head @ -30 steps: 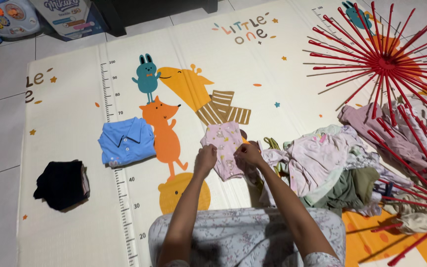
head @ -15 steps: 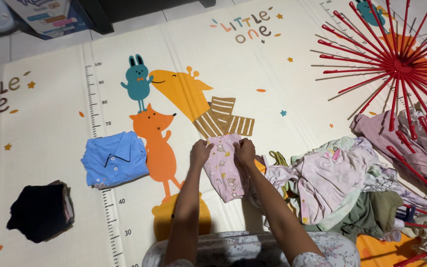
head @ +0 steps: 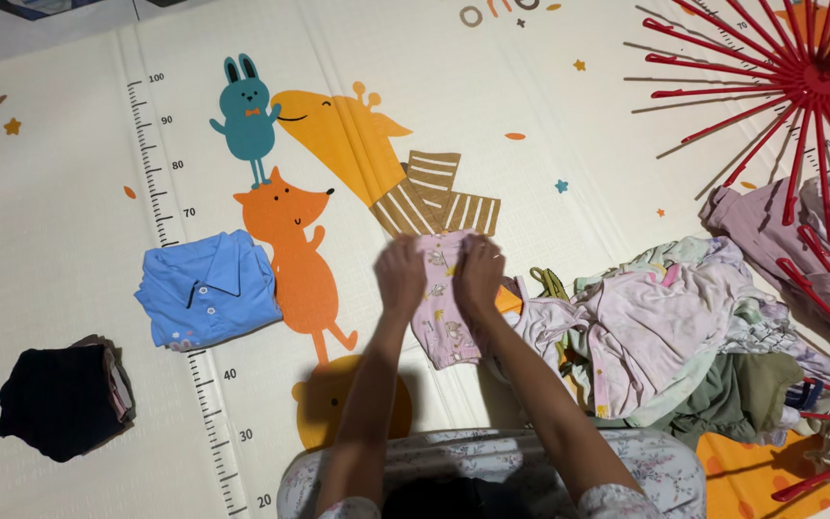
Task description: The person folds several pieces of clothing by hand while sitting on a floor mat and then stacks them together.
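1. Clothes lay in folded stacks at the left of the play mat (head: 549, 86): a dark folded bundle (head: 50, 399) at about eight o'clock from the mat's middle, and a folded blue collared shirt (head: 206, 288) at nine o'clock.
2. At the middle, the left hand (head: 401, 274) and the right hand (head: 480, 272) lay side by side, palms down, on the top end of a small pink printed garment (head: 444, 312). That garment lay flat on the mat, running toward six o'clock from the hands. Whether the fingers pinched the cloth or only pressed it, I could not tell.
3. Just beside the garment, at three o'clock, sat a loose heap of unfolded clothes (head: 674, 336), its near edge touching or overlapping the pink cloth.
4. At one o'clock lay a red spoked drying rack (head: 809, 86), some arms over the heap.
5. Judged risk: with the heap so close, a fold could drag a neighbouring sleeve or strap in, bunching the crease; uneven pressure from the two hands could skew the edge.
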